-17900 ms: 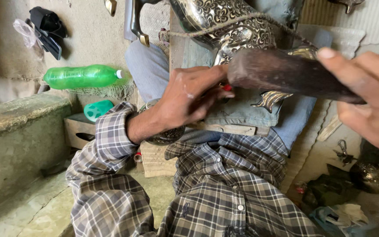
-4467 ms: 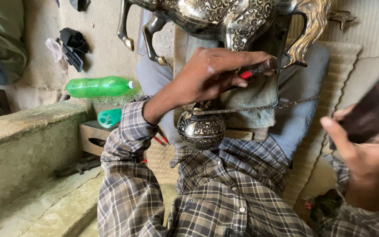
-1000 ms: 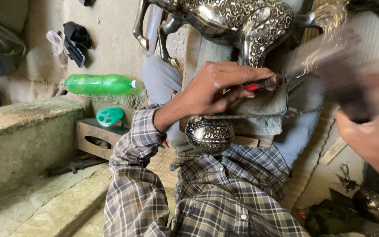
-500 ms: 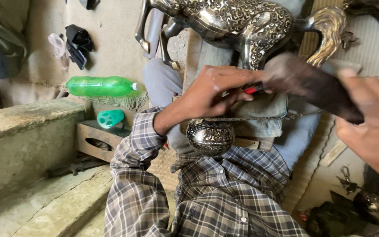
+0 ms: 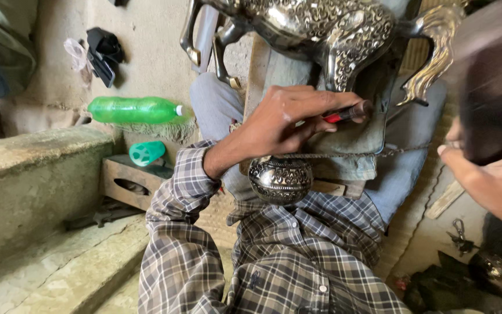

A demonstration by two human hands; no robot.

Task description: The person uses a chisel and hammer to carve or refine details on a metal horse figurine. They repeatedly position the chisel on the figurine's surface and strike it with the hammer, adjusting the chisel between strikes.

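Left hand [image 5: 286, 125] grip clamped on a thin metal punch with a red band [image 5: 344, 113], fingers wrapped around the shaft, thumb underneath. Punch lies nearly level, its far end sticking out past the fingertips and touching the hind leg of an engraved metal horse figure [image 5: 321, 29]. The horse sits just above the grip, patterned body silver-toned, brass-coloured tail curving down beyond the punch tip. Folded grey-blue cloth [image 5: 350, 145] lies directly under the grip, over the person's knees. A round engraved metal ball [image 5: 280, 179] sits just below the left wrist, against the plaid shirt [image 5: 297, 256].

Right hand [image 5: 495, 180] is well out to the far side of the punch, raised, grip closed around a dark wooden mallet [image 5: 492, 81]. Mallet is heavily motion-blurred, head up above the hand, not touching the punch.

Away from the left grip on the wrist side: green plastic bottle [image 5: 135, 109] lying flat on a concrete ledge [image 5: 30, 168], a teal cup [image 5: 146, 153] on its side just below it atop a wooden block [image 5: 126, 180]. Dark rag [image 5: 104, 52] hangs on the wall above the bottle. Small tools, indistinct, lie on the floor below the right hand.
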